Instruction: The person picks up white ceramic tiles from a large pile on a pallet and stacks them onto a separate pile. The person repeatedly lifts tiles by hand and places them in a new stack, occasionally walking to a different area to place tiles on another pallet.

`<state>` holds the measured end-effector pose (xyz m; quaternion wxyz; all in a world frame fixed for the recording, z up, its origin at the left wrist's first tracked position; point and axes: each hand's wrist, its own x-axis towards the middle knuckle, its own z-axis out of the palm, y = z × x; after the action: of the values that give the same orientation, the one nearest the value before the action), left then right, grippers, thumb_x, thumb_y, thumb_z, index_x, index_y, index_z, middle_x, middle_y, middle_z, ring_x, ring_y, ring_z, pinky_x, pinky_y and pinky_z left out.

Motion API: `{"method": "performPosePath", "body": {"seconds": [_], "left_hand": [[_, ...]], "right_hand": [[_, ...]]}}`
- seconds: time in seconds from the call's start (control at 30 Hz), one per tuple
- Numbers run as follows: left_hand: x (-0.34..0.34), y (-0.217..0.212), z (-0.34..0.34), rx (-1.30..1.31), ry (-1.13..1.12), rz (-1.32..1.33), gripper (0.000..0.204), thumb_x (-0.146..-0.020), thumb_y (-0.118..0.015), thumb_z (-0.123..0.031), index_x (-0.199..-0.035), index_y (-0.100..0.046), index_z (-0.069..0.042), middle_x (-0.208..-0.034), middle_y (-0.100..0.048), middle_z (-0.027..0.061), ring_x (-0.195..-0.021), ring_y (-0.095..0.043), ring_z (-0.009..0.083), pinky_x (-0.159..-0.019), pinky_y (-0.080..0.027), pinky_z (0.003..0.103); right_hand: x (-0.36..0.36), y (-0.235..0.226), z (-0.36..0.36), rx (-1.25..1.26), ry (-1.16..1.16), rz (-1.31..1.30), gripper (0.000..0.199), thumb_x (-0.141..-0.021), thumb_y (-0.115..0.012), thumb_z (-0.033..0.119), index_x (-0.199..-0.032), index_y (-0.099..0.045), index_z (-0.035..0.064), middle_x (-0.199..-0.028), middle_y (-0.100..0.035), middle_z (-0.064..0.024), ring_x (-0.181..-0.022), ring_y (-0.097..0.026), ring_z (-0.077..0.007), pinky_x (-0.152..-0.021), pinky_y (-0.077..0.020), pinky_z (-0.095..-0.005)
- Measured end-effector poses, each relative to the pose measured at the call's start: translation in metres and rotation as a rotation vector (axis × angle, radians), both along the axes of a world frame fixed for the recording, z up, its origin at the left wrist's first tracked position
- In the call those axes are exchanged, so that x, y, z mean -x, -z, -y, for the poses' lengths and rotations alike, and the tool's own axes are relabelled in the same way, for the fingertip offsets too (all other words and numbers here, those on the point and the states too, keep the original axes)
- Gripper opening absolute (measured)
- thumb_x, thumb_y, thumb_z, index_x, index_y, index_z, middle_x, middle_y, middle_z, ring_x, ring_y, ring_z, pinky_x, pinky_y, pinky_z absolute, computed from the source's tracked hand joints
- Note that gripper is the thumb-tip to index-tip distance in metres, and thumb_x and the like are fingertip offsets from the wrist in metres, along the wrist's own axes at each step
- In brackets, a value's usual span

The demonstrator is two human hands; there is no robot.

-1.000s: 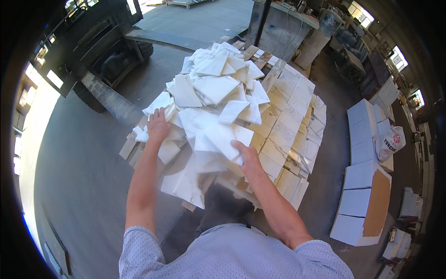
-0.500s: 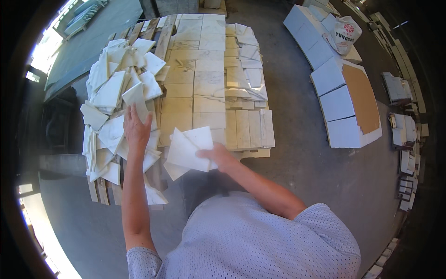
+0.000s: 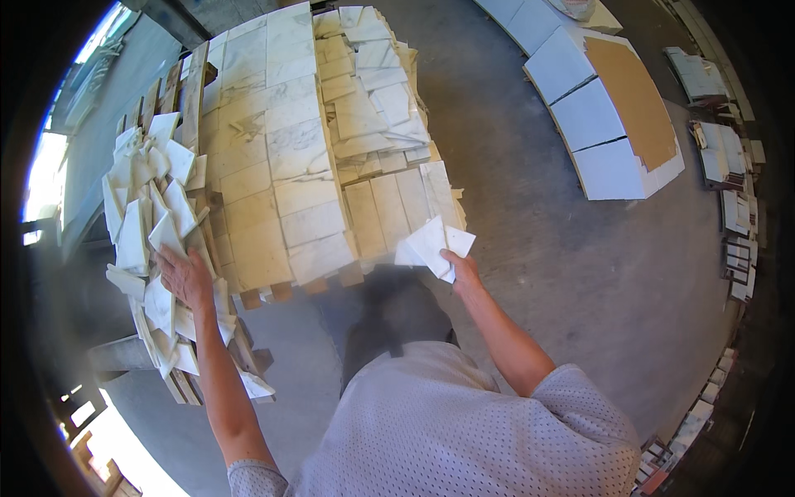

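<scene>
My right hand (image 3: 462, 272) grips a few thin white marble pieces (image 3: 429, 242) by their edge, thumb on top. They are fanned out just off the near right corner of the stacked marble tiles (image 3: 302, 199). My left hand (image 3: 189, 280) lies on a heap of broken marble pieces (image 3: 132, 236) at the left, fingers stretched out. Its fingertips touch the lower end of a pale, pointed marble piece (image 3: 167, 232); part of that piece is hidden under them.
Wooden pallet slats (image 3: 195, 91) show between heap and stack. Rougher, uneven marble pieces (image 3: 377, 99) form the stack's right part. Across the grey floor (image 3: 497, 290) stand white blocks (image 3: 588, 116) with a brown board (image 3: 633, 103). More stacks (image 3: 725, 153) line the far right.
My right hand has moved right with its marble pieces, away from the heap. My left hand stays at the same pointed piece. The view has shifted and turned.
</scene>
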<state>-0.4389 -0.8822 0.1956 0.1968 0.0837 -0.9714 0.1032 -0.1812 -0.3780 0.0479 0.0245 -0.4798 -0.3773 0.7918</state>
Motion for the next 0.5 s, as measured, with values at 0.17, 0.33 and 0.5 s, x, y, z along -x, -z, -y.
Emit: {"method": "performPosePath", "body": {"seconds": [0.17,0.33,0.5], "left_hand": [[0.001,0.002,-0.001,-0.003,-0.03,0.013,0.069,-0.095,-0.053,-0.037,-0.151,-0.029,-0.005,-0.152,-0.033,0.0242,-0.138,-0.036,0.0369,-0.112,-0.028,0.047],[0.0,0.001,-0.005,0.004,-0.034,0.003,0.067,-0.095,-0.053,-0.037,-0.15,-0.03,-0.005,-0.152,-0.034,0.0246,-0.137,-0.037,0.0381,-0.111,-0.029,0.048],[0.0,-0.001,-0.01,0.049,-0.019,-0.03,0.066,-0.095,-0.052,-0.037,-0.149,-0.031,-0.004,-0.15,-0.037,0.0251,-0.135,-0.041,0.039,-0.109,-0.031,0.049]], "right_hand": [[0.045,0.053,0.002,0.058,0.119,-0.013,0.049,-0.08,-0.073,0.004,-0.125,-0.056,-0.0068,-0.113,-0.066,-0.0138,-0.099,-0.066,-0.0272,-0.086,-0.0543,-0.0379],[0.08,0.086,0.042,0.13,0.078,-0.022,0.042,-0.085,-0.07,0.012,-0.12,-0.057,-0.0057,-0.11,-0.067,-0.0144,-0.095,-0.068,-0.0268,-0.075,-0.0572,-0.0377],[0.065,0.097,0.07,0.25,-0.29,0.318,0.034,-0.092,-0.061,0.026,-0.112,-0.059,-0.0012,-0.101,-0.068,-0.016,-0.094,-0.069,-0.0276,-0.065,-0.0593,-0.0387]]}}
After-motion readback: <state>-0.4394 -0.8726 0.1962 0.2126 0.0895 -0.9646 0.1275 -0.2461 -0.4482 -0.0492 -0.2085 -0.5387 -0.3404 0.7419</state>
